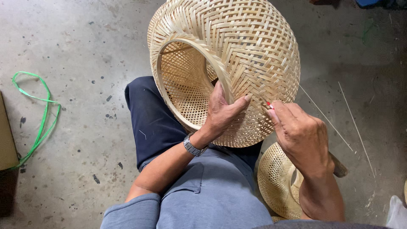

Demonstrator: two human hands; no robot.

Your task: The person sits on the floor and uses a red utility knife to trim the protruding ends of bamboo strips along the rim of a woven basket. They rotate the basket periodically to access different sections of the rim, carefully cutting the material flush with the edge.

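A large woven bamboo basket (246, 46) lies on its side on my lap, its round rim (186, 42) facing left. My left hand (222, 112) grips the rim's lower right part, fingers inside the opening and thumb pressed on the outer weave. My right hand (299, 135) is closed around a small tool with a red tip (269, 104) that touches the basket's weave beside my left thumb. A metal watch (193, 147) is on my left wrist.
A second, smaller woven basket (275, 178) sits on the concrete floor under my right forearm. Thin bamboo strips (354, 123) lie on the floor at the right. A green plastic strap (40, 123) curls at the left beside a cardboard box edge (5, 140).
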